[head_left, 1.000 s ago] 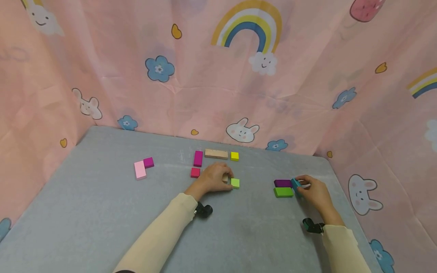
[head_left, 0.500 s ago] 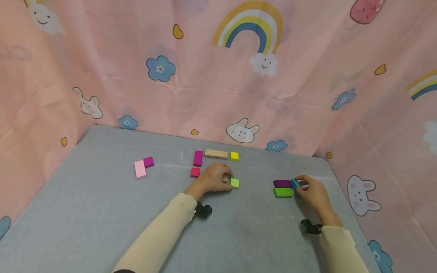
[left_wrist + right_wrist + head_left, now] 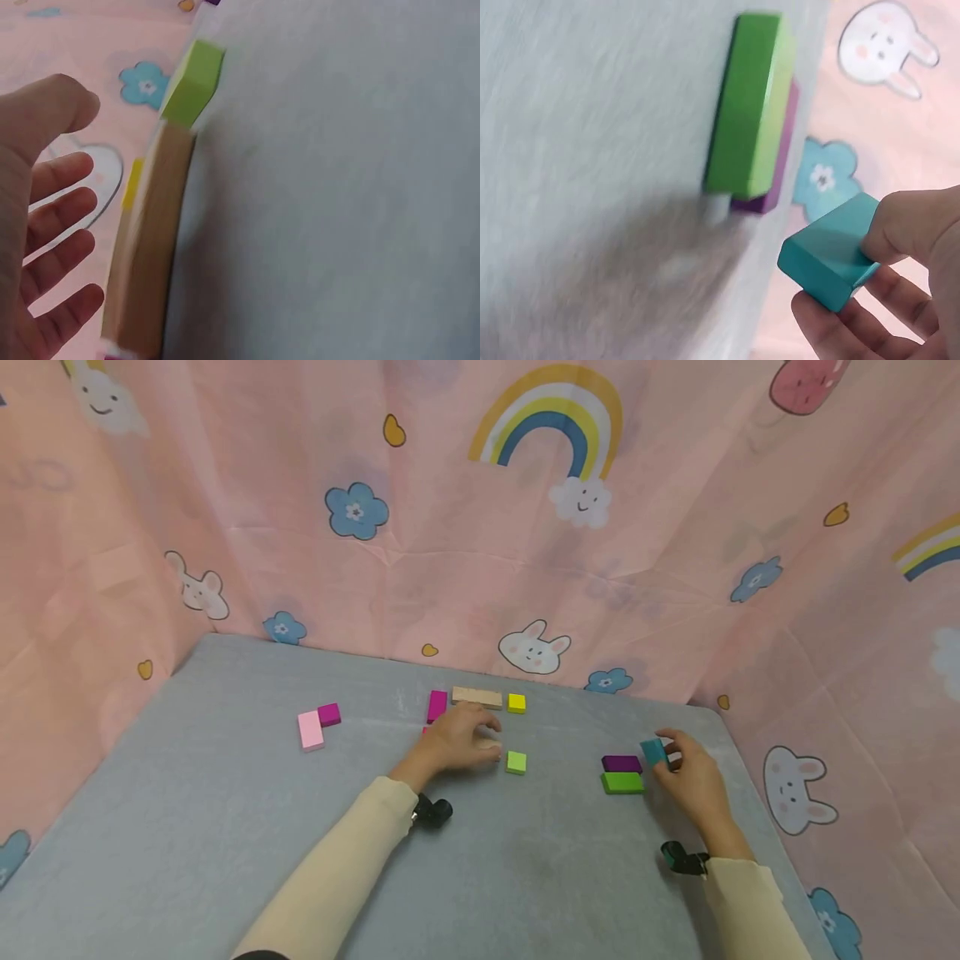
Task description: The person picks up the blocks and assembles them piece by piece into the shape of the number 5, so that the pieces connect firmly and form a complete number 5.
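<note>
My right hand (image 3: 693,785) pinches a teal block (image 3: 829,251) between thumb and fingers, raised off the table. Left of it lie a dark purple block (image 3: 621,763) and, touching or nearly touching its near side, a green block (image 3: 622,783). My left hand (image 3: 453,737) hovers over a wooden block (image 3: 157,240) with fingers spread and loosely bent, holding nothing. Most of that block is hidden under the hand in the head view. A light green cube (image 3: 516,762) lies just right of the left fingertips. A red cube is mostly covered by the left hand.
Behind the left hand lie a magenta block (image 3: 437,706), a longer wooden block (image 3: 480,697) and a yellow cube (image 3: 517,703). Farther left, a pink block (image 3: 311,731) touches a small purple block (image 3: 329,715). A patterned pink curtain (image 3: 420,577) borders the grey table (image 3: 525,877).
My left hand has drawn away leftward from the light green cube, which stays put. The right hand has lifted the teal block away from the purple block's end.
</note>
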`<state>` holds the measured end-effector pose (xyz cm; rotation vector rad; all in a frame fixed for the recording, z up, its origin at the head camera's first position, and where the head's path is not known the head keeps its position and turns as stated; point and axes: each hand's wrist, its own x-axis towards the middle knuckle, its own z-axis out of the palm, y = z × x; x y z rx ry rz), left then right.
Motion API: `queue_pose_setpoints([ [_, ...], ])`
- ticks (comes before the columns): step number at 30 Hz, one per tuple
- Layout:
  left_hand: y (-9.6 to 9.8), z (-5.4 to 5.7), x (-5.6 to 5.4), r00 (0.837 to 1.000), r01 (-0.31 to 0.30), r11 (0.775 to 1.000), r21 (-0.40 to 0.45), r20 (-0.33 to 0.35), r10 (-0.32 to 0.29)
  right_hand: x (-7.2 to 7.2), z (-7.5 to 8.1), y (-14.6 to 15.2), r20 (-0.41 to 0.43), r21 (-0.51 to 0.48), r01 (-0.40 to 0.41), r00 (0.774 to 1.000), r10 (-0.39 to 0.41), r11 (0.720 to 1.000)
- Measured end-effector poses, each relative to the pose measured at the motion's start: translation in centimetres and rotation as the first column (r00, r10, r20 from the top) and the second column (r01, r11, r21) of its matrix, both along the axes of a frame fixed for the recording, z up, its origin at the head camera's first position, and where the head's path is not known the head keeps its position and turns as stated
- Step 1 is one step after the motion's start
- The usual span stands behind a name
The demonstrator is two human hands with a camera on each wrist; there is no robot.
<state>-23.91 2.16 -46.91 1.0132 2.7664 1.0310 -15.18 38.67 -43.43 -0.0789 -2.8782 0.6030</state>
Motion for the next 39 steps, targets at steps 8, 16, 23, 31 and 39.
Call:
queue_pose_setpoints([
  [8,-2.6,0.1,-0.4,0.996,-0.088,0.995,0.040,0.008,0.088,0.1,0.0,-2.9,-0.057,-0.104,-0.076,0.996,0.071,0.992],
  [16,-4.6,-0.2,-0.8,0.991,-0.132,0.989,0.063,-0.013,0.133,0.8,-0.8,-6.5,-0.084,-0.200,-0.160,0.986,0.146,0.967],
  [23,-6.1,-0.3,-1.2,0.982,-0.188,0.979,0.074,-0.012,0.189,1.6,-1.3,-9.2,-0.033,-0.290,-0.157,0.987,0.154,0.944],
  [31,-7.3,-0.3,-1.3,0.972,-0.235,0.970,0.059,0.035,0.233,2.5,-1.8,-12.2,0.120,-0.418,-0.125,0.974,0.191,0.900],
  [39,-8.0,-0.6,-1.3,0.949,-0.294,0.956,0.018,0.124,0.290,2.7,-2.7,-14.2,0.171,-0.473,-0.097,0.965,0.199,0.876],
])
